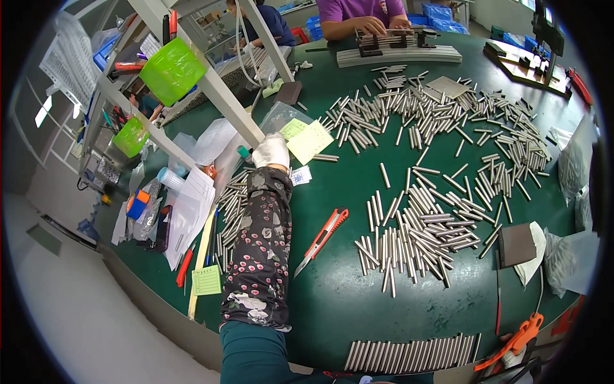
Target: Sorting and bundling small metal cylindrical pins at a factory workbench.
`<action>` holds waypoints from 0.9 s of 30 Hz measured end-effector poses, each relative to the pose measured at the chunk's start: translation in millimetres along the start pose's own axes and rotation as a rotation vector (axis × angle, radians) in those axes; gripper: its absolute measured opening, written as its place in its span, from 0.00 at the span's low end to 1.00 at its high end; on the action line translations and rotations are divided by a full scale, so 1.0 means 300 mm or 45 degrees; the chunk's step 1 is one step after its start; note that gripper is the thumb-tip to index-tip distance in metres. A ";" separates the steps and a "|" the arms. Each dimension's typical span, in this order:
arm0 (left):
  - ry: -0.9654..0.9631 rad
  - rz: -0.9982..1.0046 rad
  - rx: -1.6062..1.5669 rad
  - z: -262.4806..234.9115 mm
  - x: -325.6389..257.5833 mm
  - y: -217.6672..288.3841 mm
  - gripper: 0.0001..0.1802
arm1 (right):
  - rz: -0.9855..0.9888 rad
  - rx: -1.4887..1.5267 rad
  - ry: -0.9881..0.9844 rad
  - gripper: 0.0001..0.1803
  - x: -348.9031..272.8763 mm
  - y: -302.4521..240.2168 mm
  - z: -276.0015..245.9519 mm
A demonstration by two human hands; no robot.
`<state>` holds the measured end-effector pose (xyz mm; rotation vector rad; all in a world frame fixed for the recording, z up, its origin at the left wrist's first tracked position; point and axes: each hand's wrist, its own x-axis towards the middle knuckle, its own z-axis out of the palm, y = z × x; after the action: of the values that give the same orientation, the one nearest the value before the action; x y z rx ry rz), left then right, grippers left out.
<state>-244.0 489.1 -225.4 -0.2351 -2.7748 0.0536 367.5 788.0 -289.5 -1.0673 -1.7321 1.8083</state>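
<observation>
A: From the head view, where's the left hand (270,151)?

B: Gloved, stretched across the green table (332,301) to the yellow notes (307,139) by the clear bag (279,115). I can't tell how its fingers stand.

A: The step?

B: Likely fetching something there; the steel pins (419,233) lie well apart, rightward. Right hand isn't visible.

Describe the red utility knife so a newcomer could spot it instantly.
Start at the green table, then find the patterned sleeve reaching to the gloved left hand. Just right of the sleeve lies the utility knife, slanted. It is the only red-handled thing among the silver rods.
</observation>
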 end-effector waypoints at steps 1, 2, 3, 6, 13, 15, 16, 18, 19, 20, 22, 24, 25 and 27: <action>0.036 0.026 0.009 -0.002 -0.004 0.000 0.13 | 0.009 0.013 -0.008 0.19 -0.001 0.002 0.004; 0.071 0.036 -0.006 0.003 -0.004 0.001 0.11 | 0.017 0.025 -0.015 0.20 0.000 0.001 0.005; 0.068 0.037 -0.004 0.005 -0.007 0.004 0.11 | 0.025 0.036 -0.021 0.21 0.001 0.000 0.007; 0.093 0.044 0.001 0.007 -0.013 0.007 0.11 | 0.042 0.073 -0.039 0.25 -0.002 -0.005 0.008; 0.128 0.083 -0.098 -0.037 -0.044 0.024 0.11 | 0.080 0.158 -0.095 0.33 -0.020 -0.027 0.001; 0.081 0.069 -0.136 -0.040 -0.063 0.010 0.14 | 0.105 0.179 -0.129 0.35 -0.021 -0.031 0.014; 0.085 0.192 -0.181 -0.014 -0.067 -0.015 0.14 | 0.120 0.188 -0.156 0.36 -0.015 -0.034 0.023; -0.004 0.331 -0.230 -0.043 -0.101 -0.010 0.16 | 0.127 0.185 -0.191 0.39 -0.042 -0.091 0.042; 0.021 0.348 -0.296 -0.049 -0.106 0.028 0.16 | 0.109 0.162 -0.190 0.39 -0.082 -0.097 0.034; 0.037 0.331 -0.308 -0.080 -0.125 0.036 0.16 | 0.089 0.242 -0.090 0.38 -0.106 -0.081 0.022; 0.230 0.408 -0.265 -0.110 -0.167 0.019 0.16 | 0.081 0.325 -0.063 0.38 -0.074 -0.085 0.051; 0.266 0.455 -0.193 -0.125 -0.216 -0.055 0.17 | -0.059 0.348 0.053 0.41 -0.058 -0.104 0.119; 0.247 0.458 -0.149 -0.139 -0.247 -0.103 0.18 | -0.132 0.363 0.118 0.42 -0.046 -0.110 0.136; 0.024 0.267 -0.067 -0.208 -0.298 -0.203 0.18 | -0.052 0.201 -0.119 0.43 -0.048 -0.092 0.050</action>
<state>-149.2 414.4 -193.7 -0.5370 -2.7248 0.0311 359.3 771.3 -260.4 -0.8912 -1.6194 1.9607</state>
